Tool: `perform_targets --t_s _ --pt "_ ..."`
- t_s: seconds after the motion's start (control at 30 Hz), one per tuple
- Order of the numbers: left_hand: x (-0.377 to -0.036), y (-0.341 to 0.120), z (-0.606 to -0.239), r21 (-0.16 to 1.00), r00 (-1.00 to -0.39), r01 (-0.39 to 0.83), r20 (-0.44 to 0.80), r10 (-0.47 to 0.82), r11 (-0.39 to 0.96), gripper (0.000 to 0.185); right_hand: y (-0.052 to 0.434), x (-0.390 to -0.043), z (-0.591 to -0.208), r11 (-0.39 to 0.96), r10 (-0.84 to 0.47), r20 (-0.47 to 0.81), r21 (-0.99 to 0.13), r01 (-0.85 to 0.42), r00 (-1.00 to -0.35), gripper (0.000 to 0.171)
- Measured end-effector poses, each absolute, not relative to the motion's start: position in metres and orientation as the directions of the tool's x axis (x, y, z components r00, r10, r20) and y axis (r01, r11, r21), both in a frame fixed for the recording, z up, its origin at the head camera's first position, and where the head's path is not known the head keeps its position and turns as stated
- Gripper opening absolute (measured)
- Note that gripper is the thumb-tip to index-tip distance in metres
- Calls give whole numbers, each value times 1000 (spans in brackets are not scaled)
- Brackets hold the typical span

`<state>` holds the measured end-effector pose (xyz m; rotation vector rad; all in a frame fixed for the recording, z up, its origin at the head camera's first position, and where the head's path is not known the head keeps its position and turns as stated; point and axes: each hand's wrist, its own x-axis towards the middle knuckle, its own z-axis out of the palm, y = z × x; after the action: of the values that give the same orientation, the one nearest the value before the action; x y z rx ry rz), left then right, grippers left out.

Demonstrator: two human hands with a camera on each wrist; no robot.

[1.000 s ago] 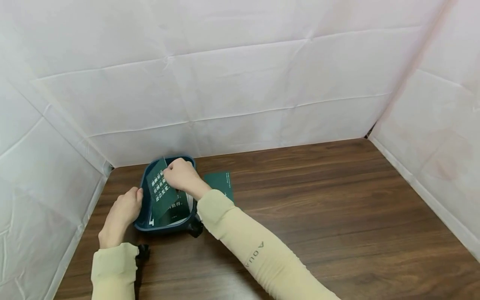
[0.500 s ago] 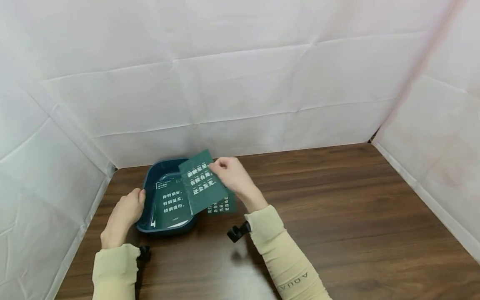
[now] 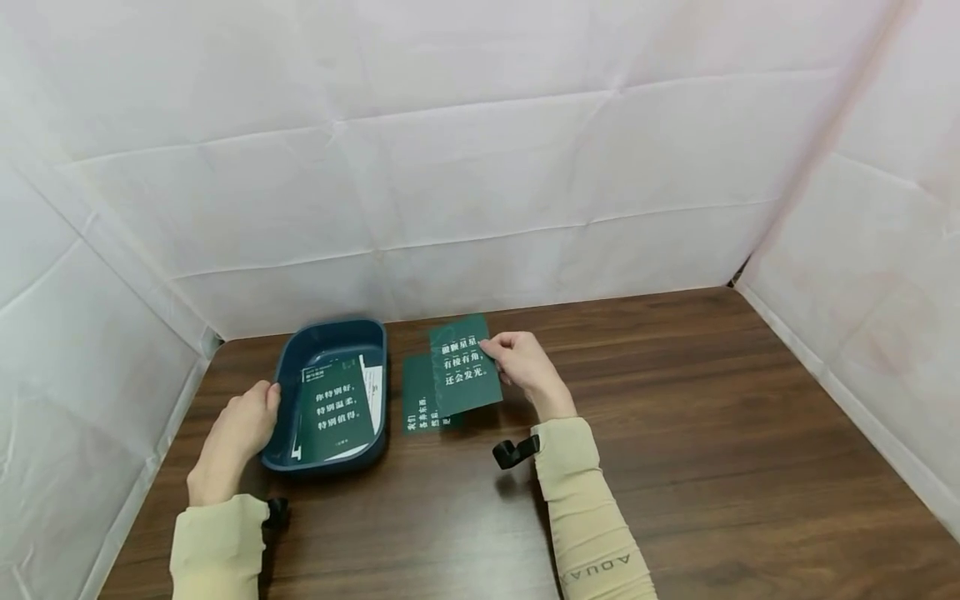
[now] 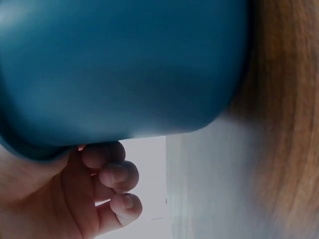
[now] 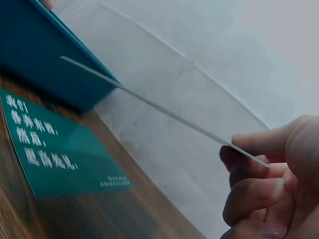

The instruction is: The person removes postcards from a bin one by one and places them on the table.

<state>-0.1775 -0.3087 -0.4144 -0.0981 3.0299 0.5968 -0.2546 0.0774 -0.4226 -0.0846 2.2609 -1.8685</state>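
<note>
The right hand (image 3: 521, 367) pinches the right edge of a dark green rectangular card with white printed characters (image 3: 465, 367); its grip is pressed together on that edge, thumb above and fingers (image 5: 249, 191) below, as the right wrist view shows edge-on (image 5: 164, 112). The held card hangs clear of the dark brown wood-grain bench (image 3: 675, 417), printed face up, slightly tilted. Directly beneath this grip's card, and partly covered by it, a second dark green printed card (image 3: 422, 408) lies flat on the bench; the right wrist view shows it below the held card (image 5: 55, 149).

The left hand (image 3: 240, 429) holds the left rim of a dark blue rounded-rectangle plastic tray (image 3: 330, 333), thumb over the rim, fingers (image 4: 112, 174) curled under the wall; this grip is closed around the tray's edge, and the left wrist view is filled by the tray's outer wall (image 4: 119, 69). Inside the tray, just right of this grip, lies a third dark green printed card (image 3: 337, 408), with the pale edge of another sheet (image 3: 375, 387) showing beside it.

The tray stands just left of the right hand's card, apart from it. White creased sheeting (image 3: 480, 167) encloses the bench on three sides. Both forearms wear pale yellow sleeves (image 3: 592, 517).
</note>
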Motion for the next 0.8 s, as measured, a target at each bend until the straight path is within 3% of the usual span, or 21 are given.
perform_targets --t_s 0.43,0.8 --pt "-171 -309 -415 383 -996 -75 -69 -52 921 42 76 -255 -445 288 -293 -257 -942 171 -921 30" --pt "-174 -311 -417 393 -996 -61 -78 -32 917 45 59 -257 -454 414 -260 -292 -895 167 -920 37"
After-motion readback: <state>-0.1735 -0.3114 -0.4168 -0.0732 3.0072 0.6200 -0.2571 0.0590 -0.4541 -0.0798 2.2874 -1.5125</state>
